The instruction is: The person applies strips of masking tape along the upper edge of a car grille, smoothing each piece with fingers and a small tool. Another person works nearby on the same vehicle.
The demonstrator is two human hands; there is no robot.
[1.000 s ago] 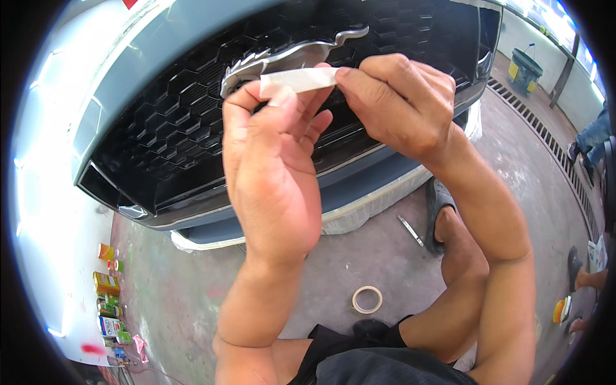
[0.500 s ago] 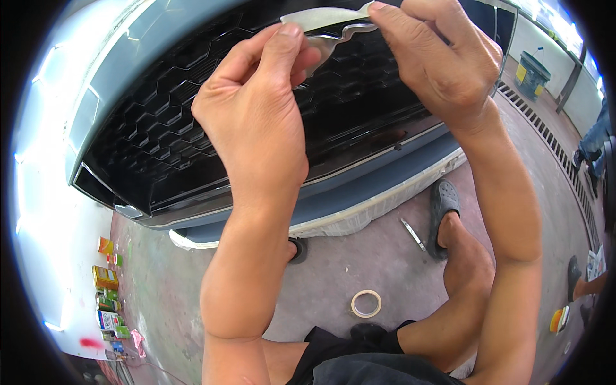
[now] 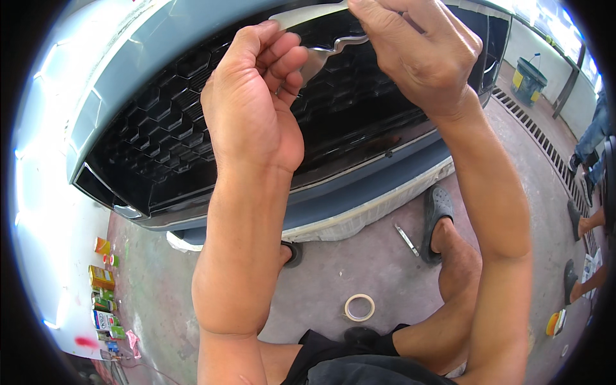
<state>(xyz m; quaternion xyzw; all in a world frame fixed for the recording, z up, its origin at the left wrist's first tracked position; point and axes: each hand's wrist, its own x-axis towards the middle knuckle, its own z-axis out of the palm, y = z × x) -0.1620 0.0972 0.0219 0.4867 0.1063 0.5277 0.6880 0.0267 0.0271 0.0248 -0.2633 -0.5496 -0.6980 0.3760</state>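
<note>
A pale strip of masking tape [image 3: 308, 18] is stretched between my hands along the upper edge of a car's black front grille [image 3: 160, 122]. The thumb of my left hand [image 3: 253, 109] is at the strip's left end, its other fingers curled below. My right hand [image 3: 417, 58] pinches the strip's right end near the picture's top edge. Just below the strip, a shiny wavy metallic piece [image 3: 340, 43] shows between my hands; part of it is hidden behind the left fingers.
A roll of masking tape [image 3: 359, 308] lies on the floor before me, with a slim silver cutter [image 3: 406, 239] by my right shoe [image 3: 439, 212]. Cans [image 3: 102, 278] line the left wall. A bucket [image 3: 529, 80], a floor drain [image 3: 532, 131] and other people's legs [image 3: 593, 138] are at right.
My left hand has turned, its palm now showing more, and its fingers have shifted to the strip's left end. Both hands appear a little higher and further left.
</note>
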